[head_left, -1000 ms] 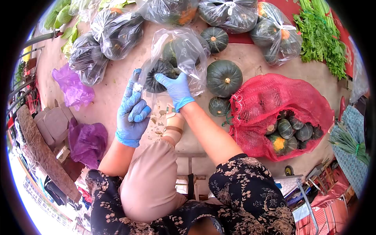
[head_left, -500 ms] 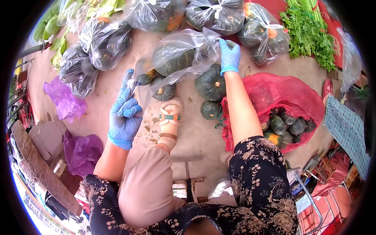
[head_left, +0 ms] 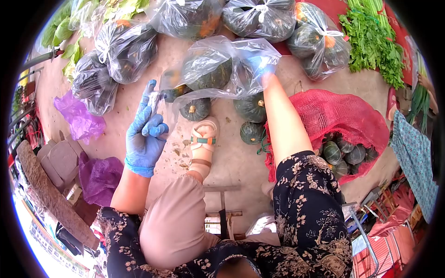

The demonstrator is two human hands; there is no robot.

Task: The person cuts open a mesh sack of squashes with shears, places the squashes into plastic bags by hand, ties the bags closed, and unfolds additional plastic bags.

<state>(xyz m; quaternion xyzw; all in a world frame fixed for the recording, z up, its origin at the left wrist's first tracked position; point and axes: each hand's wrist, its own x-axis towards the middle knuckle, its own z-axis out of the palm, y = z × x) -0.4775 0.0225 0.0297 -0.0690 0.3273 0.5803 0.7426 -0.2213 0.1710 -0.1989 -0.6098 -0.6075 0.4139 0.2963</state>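
Note:
A clear plastic bag (head_left: 218, 52) stretches between my hands over the pumpkins on the ground. My left hand (head_left: 146, 134), in a blue glove, is closed on the bag's left edge with one finger pointing up. My right hand (head_left: 259, 66), gloved too, is covered by the bag's right end; its fingers are blurred through the plastic. A long dark-green pumpkin (head_left: 208, 74) shows through the film. Just below the bag sit a small round pumpkin (head_left: 195, 110), a larger one (head_left: 250, 107) partly behind my right forearm, and another small one (head_left: 251, 133).
Several tied bags of pumpkins (head_left: 259, 19) line the far side. A red mesh sack (head_left: 338, 111) with small pumpkins lies right, celery (head_left: 373, 41) beyond it. Purple plastic (head_left: 81, 116) and a purple mesh sack (head_left: 98, 180) lie left. Another person's hand (head_left: 429, 85) is near green stalks at far right.
My right hand has gone from holding the bag's right edge in plain sight to being covered by the film. My left hand keeps nearly the same place. Green stalks have appeared at far right.

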